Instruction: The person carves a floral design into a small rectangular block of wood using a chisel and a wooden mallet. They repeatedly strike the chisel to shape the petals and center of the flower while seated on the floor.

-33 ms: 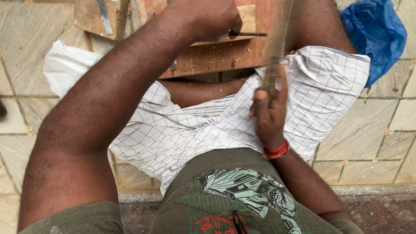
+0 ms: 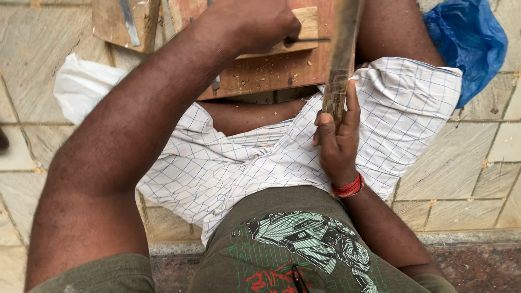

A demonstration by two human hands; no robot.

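While the person sits on a tiled floor (image 2: 477,163) with a checked white cloth (image 2: 228,163) over the lap, the left hand (image 2: 255,24) is closed in a fist on a thin dark metal tool (image 2: 309,39). Its shaft juts out of the fist to the right, lying across a pale wooden block (image 2: 306,24) on a reddish board (image 2: 260,73) strewn with shavings. The right hand (image 2: 337,144) has its fingers (image 2: 325,127) wrapped around a long wooden stick (image 2: 342,54), which rises upright from the grip past the board's right edge. A blue plastic bag (image 2: 467,38) lies well apart, at upper right.
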